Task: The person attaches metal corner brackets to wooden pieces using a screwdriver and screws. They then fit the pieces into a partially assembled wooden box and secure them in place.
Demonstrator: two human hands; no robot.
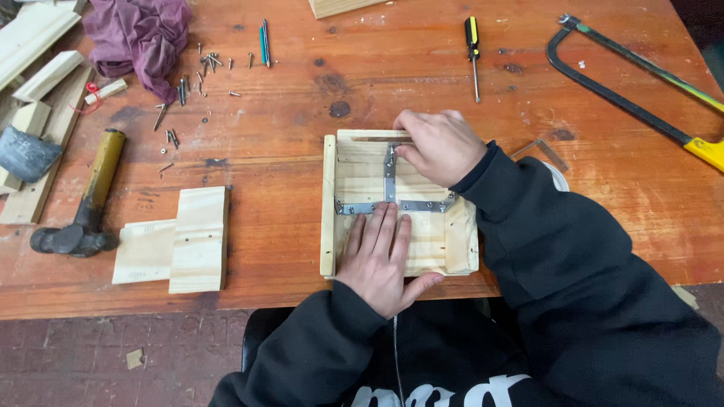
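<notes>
I judge I'm positioning the T-shaped perforated steel bracket (390, 197) on the pale pine box (392, 226) mid-bench: left hand (381, 260) flat, fingers together, right hand (437, 147) pinching its top, next needing 1 screw.

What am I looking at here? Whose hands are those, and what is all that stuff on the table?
This is one picture from a camera worn on a person's head, looking down, so the hands are that person's own. The left hand lies flat on a small wooden piece, pressing it onto the orange table. The right hand rests on the top of it, its fingers touching a shiny metal bracket shaped like an upside-down T. Neither hand holds a tool. Around them lie a hammer, two wood blocks, loose screws, a purple cloth, a screwdriver and a hacksaw.
</notes>
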